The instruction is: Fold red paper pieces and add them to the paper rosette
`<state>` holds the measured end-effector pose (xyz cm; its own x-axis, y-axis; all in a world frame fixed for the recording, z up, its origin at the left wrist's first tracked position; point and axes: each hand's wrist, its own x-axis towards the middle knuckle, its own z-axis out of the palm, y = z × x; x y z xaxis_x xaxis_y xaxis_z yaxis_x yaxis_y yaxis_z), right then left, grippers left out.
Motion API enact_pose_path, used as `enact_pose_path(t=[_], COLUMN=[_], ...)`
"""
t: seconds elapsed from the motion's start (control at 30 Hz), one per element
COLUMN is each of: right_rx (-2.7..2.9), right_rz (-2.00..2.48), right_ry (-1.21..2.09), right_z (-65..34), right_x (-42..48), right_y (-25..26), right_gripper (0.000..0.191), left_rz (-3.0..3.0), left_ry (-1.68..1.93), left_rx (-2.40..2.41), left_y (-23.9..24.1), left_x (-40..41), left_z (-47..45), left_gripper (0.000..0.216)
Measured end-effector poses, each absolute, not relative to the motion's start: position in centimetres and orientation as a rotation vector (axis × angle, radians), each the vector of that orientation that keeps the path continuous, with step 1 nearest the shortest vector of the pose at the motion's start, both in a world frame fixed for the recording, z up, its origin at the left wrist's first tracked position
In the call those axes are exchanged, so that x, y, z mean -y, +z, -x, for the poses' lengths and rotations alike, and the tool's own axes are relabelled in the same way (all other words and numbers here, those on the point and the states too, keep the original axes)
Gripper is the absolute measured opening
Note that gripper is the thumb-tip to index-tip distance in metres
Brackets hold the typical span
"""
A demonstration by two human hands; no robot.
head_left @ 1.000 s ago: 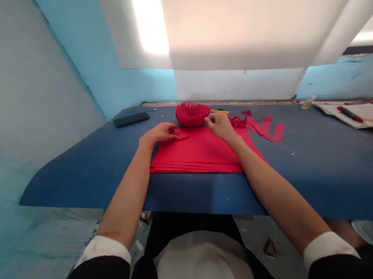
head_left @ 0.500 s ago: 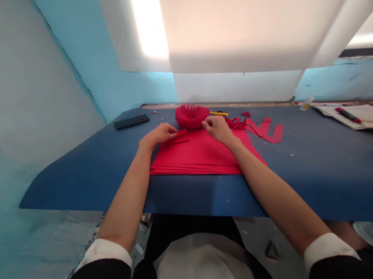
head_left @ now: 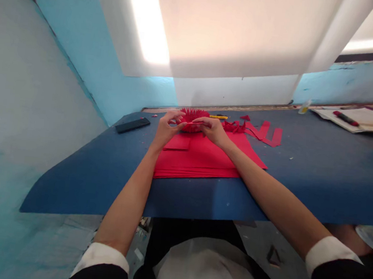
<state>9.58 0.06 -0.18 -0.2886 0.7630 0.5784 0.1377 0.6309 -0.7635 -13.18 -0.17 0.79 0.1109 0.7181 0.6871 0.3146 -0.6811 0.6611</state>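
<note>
Between my two hands, just in front of the spiky red paper ornament [head_left: 194, 113], is a small red paper piece [head_left: 193, 124]. My left hand [head_left: 170, 126] pinches its left end with thumb and finger. The right end is gripped by the fingers of my right hand [head_left: 212, 130]. Beneath both hands lies a stack of red paper sheets [head_left: 211, 157], with a smaller red paper rectangle [head_left: 176, 144] resting on its left part. Folded red paper pieces [head_left: 234, 127] lie right of my right hand.
Red paper strips [head_left: 268, 135] are spread on the blue table [head_left: 310, 170]. A yellow cutter [head_left: 218, 116] lies behind the ornament. At left rests a black phone [head_left: 132, 125]. A small glue bottle [head_left: 304, 107] and papers with a red marker [head_left: 346, 118] occupy the back right.
My left hand has risen from the stack toward my right hand, and both now hold the small red paper piece. The smaller rectangle on the stack shows more fully.
</note>
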Motion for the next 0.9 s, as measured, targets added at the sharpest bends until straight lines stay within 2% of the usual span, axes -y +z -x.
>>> enact_pose_path(t=[0.13,0.23,0.4,0.47,0.57,0.9], right_rx=[1.636,1.572,1.629,1.689,1.757,1.749], right_rz=[0.699,0.679,0.655,0.642,0.613,0.747], right_ry=[0.743,0.848,0.917,0.924,0.923,0.77], right_z=[-10.2,-10.4,-10.2,-10.2,-10.0,-10.0], right_x=[-1.1,-1.1,-0.5,-0.5,-0.4,-0.2], right_y=[-0.3,-0.2,0.0,0.0,0.0,0.1], right_gripper=[0.032,0.036,0.026,0.029,0.034,0.051], left_rz=[-1.948,-1.998,-2.031,-2.075,-2.079,-1.99], left_ry=[1.576,1.414,1.397,1.463,1.375,1.34], left_rx=[-0.947,-0.815,-0.736,-0.75,-0.803,-0.854], left_y=[-0.9,-2.0,-1.0,-0.1,0.5,0.3], left_x=[-2.3,-2.9,-1.5,-0.8,-0.3,0.4], left_z=[14.1,14.1,13.4,13.4,13.3,12.7], left_gripper=[0.09,0.102,0.08,0.065,0.045,0.041])
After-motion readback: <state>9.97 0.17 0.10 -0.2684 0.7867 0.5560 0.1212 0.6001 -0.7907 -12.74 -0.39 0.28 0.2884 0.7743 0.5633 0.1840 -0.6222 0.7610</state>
